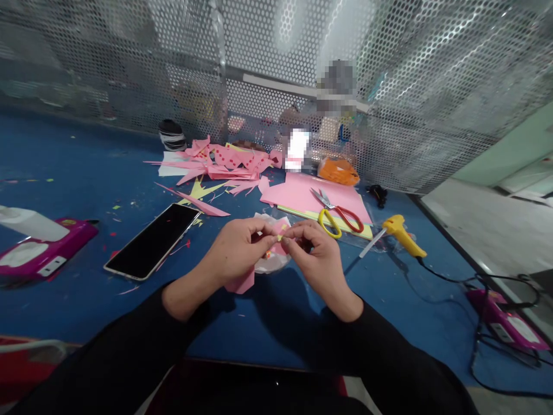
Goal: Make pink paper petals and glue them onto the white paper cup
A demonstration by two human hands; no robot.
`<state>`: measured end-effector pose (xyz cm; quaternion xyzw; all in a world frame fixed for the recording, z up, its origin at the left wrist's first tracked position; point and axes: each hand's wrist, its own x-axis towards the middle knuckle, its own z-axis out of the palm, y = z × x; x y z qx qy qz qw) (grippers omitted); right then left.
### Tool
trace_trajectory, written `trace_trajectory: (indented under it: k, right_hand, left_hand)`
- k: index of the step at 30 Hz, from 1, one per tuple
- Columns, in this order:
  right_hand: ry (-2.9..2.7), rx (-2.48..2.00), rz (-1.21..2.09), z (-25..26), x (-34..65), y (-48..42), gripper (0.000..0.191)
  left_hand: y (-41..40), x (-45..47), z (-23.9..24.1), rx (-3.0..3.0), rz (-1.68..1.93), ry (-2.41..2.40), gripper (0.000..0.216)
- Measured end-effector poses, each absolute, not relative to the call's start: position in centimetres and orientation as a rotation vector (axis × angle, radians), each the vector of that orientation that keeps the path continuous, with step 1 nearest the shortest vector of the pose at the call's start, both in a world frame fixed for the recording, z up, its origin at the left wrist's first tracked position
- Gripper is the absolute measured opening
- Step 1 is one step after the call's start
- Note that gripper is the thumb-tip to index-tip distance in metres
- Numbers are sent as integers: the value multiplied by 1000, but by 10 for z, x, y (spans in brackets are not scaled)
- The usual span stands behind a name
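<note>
Both hands met over the middle of the blue table (86, 300), fingertips pinched together on one small pink paper piece (280, 236). The left hand (235, 253) was closed around the larger part of it, a flap of the pink paper hanging out below the palm, while the right hand (317, 259) nipped its upper edge between thumb and forefinger — what the tiny yellow and red specks at the pinch were, I could not tell. Just behind the hands lay a crumpled clear plastic wrapper (270, 262). A dark phone (153, 239) lay face up to the left, near the left wrist. Beyond the right hand, scissors (337, 216) with one yellow and one red handle rested on a pink sheet (298, 193), and a yellow glue gun (400, 233) lay just right of them, its cord trailing off. Pink cuttings (220, 161) were heaped farther back.
</note>
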<state>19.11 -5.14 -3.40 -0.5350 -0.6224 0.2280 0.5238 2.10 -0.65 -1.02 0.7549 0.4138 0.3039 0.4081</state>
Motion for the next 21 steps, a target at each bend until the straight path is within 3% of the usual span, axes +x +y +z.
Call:
trace_trajectory:
  k: [21]
  right_hand:
    - [-1404,-1295,659,-33,195,-49,8]
  left_hand:
    - [-6,23,-13,1807,799,1063,16]
